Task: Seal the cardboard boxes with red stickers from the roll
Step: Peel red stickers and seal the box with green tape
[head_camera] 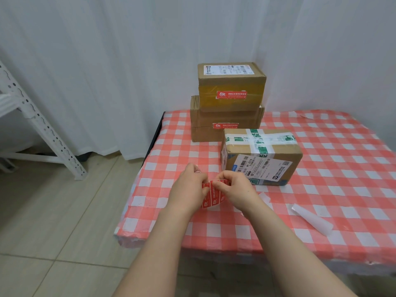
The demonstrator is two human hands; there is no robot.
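White curtain [107, 61] across the whole back, down to a pale tiled floor [42, 211]. At far left, a white perforated metal rack [42, 129], feet on the tiles. In the corner, a table [332, 151] under a red-and-white checked cloth, rumpled at the near left corner.

Above the near left part of the cloth, a strip of red stickers [214, 197], held between both hands. Left hand [188, 185] on the strip's left edge, fingers curled and pinching it. Right hand [235, 187] on the upper right corner, thumb and fingers closed on it. Hands close together, the strip curving down between them, white print facing up. Whether lifted clear of the cloth or brushing it, hard to tell.

Just beyond the right hand, the near box [261, 155]: closed, crossed with white tape printed in green, a shipping label on its front face. Touching the hand or only beside it, not clear.

Farther back, against the curtain, two boxes stacked. Lower box [205, 129] wide, with a lower red sticker [225, 126] across its front seam. Top box [231, 82] banded in yellowish tape, an upper red sticker [231, 95] over the tape, a white label on its lid.

On the cloth right of the hands, white backing paper: a small scrap [264, 198] just beside the right wrist, a larger piece [311, 218] well to the right, partly curled.
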